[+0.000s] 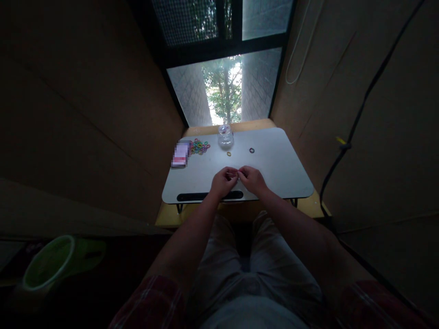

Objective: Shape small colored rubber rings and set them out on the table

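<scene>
Arms, two, forearms bare: left forearm [192,237] reaching forward and inward from the lower left, right forearm [297,224] likewise from the lower right, the pair converging at the body's midline, with left wrist [214,194] and right wrist [262,188] well apart. Hands, two, bare: left hand [223,182], back upward, fingers curled, thumb side turned inward; right hand [253,179], back upward, fingers bent in a pinch. Fingertips of both meet closely between the hands, their exact contact too small to tell.
</scene>
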`<state>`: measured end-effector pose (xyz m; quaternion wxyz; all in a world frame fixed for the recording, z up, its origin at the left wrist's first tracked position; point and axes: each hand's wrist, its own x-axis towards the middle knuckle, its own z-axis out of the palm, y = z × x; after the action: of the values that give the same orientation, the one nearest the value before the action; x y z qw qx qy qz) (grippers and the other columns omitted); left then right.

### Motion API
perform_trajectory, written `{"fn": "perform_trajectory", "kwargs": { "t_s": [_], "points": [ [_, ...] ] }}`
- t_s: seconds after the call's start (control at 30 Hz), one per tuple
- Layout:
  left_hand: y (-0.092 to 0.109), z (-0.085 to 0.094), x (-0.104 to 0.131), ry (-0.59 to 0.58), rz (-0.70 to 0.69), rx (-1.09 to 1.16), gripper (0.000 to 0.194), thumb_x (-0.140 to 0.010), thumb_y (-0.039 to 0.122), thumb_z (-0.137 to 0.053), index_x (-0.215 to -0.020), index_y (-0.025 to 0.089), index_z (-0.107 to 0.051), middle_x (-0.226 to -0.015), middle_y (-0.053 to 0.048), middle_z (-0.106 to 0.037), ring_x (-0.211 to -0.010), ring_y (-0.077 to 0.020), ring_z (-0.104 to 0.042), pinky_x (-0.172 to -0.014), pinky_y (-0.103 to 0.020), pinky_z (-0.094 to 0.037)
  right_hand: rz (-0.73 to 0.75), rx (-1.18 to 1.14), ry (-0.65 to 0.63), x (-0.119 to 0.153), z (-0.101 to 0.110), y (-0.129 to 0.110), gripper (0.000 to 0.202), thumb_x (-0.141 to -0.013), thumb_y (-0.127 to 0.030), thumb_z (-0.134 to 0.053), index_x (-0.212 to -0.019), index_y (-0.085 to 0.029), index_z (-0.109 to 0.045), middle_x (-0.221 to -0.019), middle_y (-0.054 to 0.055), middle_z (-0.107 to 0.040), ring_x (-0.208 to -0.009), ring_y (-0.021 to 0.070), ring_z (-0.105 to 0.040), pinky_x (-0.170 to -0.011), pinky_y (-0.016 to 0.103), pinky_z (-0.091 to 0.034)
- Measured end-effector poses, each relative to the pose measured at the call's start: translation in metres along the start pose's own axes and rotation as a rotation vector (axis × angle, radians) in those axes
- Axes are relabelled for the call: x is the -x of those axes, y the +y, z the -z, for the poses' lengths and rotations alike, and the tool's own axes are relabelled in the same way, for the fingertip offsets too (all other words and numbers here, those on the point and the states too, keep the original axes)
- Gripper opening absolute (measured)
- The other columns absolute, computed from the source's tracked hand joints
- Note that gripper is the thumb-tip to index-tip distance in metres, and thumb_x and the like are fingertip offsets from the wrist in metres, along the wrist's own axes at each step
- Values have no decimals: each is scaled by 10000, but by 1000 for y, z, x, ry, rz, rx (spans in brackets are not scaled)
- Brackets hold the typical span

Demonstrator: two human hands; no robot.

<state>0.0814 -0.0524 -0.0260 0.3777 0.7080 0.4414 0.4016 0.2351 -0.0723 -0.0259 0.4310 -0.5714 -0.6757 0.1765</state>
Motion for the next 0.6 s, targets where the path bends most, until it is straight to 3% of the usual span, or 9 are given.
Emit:
{"fn": "perform_trajectory", "kwargs": {
  "t_s": [0.17, 0.37, 0.6],
  "points": [
    [0, 0, 0, -34, -54, 18, 300, -718, 318, -693, -968, 168, -619, -835, -29, -681, -720, -107, -613, -652, -219, -476, 7, 16, -15, 0, 1, -1, 169, -838, -257, -518, -811, -185, -668, -726, 17, -650, -652, 132, -546, -615, 242, -372],
    [5, 0, 0, -6, -57, -90, 232, -739, 242, -646, -964, 189, -641, -760, 4, -637, -670, -94, -565, -636, -213, -454, 7, 72, -21, 0, 1, -2, 172, -836, -251, -515, -756, -185, -653, -690, 18, -637, -636, 135, -534, -613, 246, -366],
    [8, 1, 0, 31, -41, -137, 208, -776, 302, -630, -950, 198, -678, -774, -9, -650, -671, -106, -553, -639, -229, -444, 10, 61, -3, 0, 2, -3, 187, -844, -273, -512, -746, -186, -645, -677, 13, -621, -629, 133, -524, -611, 242, -367]
  ]
}}
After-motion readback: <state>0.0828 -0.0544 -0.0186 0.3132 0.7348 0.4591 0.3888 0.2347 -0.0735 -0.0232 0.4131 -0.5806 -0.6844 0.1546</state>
